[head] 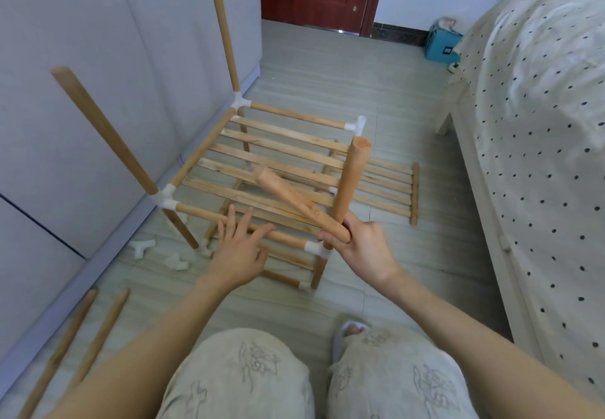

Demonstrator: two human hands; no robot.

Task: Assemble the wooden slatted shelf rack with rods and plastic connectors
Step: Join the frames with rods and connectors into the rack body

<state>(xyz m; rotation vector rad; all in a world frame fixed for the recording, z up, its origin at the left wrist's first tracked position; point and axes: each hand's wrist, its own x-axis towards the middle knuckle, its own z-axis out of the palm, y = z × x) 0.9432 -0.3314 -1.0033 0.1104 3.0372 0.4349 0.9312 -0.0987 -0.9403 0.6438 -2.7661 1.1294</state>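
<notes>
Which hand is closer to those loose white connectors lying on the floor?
Left. The left hand rests on the rack's front rod, just right of the connectors. The right hand, holding two rods, sits farther right, past the rack's corner.

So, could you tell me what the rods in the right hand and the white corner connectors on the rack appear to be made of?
The two rods in the right hand look like unpainted light wood: tan, matte, with grain streaks visible. The corner connectors look like white plastic: smooth, uniform, moulded into branching sockets, though the exact type cannot be told.
</notes>
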